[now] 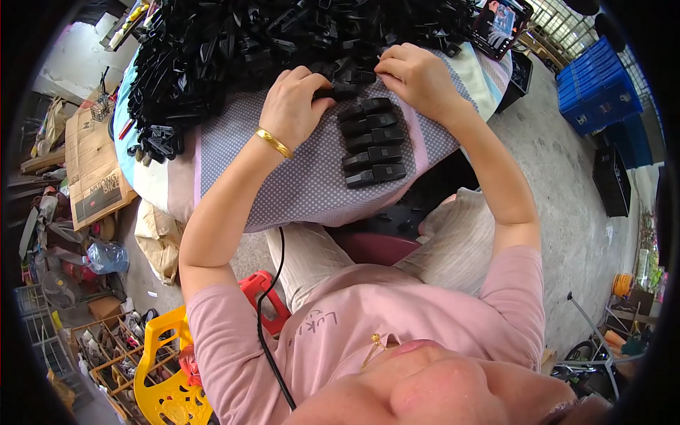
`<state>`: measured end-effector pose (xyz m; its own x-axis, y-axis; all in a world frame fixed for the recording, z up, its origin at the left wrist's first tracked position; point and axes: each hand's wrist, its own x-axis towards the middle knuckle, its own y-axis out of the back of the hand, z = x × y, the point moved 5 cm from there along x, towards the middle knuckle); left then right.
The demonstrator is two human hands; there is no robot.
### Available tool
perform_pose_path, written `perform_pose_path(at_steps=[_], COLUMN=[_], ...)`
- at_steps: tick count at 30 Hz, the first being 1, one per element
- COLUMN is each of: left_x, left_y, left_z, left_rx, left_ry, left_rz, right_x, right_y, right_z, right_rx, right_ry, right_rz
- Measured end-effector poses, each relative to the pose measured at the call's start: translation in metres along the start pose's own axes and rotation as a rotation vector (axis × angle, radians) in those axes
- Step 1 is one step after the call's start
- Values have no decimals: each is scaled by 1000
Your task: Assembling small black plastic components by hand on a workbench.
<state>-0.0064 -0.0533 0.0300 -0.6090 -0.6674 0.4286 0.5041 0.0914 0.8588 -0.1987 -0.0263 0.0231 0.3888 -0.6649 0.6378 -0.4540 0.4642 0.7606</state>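
My left hand (292, 108) is closed, its thumb and fingers pinching the end of a dark plastic piece (341, 92). Just to the right, my right hand (416, 79) has its thumb and fingertips pressed together at the end of another black plastic piece (364, 77); what exactly lies between the fingertips is partly hidden. Below both hands, several black plastic clip-like parts (374, 153) lie side by side in a neat column on the patterned tablecloth (283, 191). Beyond my hands rises a big heap of loose black plastic parts (212, 53).
A phone (500, 28) with a lit screen lies at the table's far right. Blue crates (598, 85) stand on the floor to the right. At left are flattened cardboard (95, 170) and a yellow plastic chair (166, 382). A black cable (263, 319) runs past my lap.
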Motion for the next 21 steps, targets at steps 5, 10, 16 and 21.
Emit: perform_pose_path(at_steps=[5, 10, 16, 21], left_x=[-1, -1, -3, -4], left_y=[-4, -4, -6, -5], left_z=[0, 6, 13, 13], left_rx=[-102, -184, -286, -423], left_ry=[8, -56, -70, 32], left_rz=[-39, -82, -169, -183], right_x=[3, 7, 8, 7], right_y=[4, -9, -9, 11], right_z=[-16, -8, -4, -3], right_rx=[83, 212, 197, 441], right_ry=[-26, -167, -124, -216], right_rz=[1, -94, 9, -62])
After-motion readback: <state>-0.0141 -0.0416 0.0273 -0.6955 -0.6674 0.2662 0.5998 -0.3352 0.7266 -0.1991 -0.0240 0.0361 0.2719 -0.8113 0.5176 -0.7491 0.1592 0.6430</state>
